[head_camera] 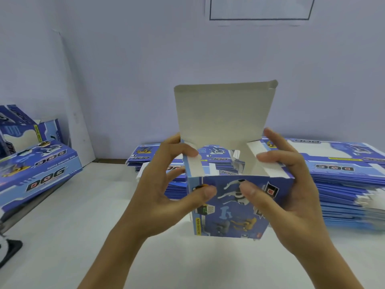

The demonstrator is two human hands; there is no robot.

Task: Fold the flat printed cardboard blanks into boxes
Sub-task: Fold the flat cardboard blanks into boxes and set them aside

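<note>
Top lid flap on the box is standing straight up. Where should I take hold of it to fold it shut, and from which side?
Pinch the lid flap near its top edge, where the tuck strip is creased, coming from above. It stands upright off the far wall of the box, grey inside facing you, so it probably swings toward you. Both side flaps lie under the left hand and right hand.

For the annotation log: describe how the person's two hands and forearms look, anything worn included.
Both are bare: the left hand and right hand carry no gloves, rings, watch or bands that show, and both forearms run uncovered to the frame's bottom edge, with no sleeve in view. The nails look short and unpainted.
</note>
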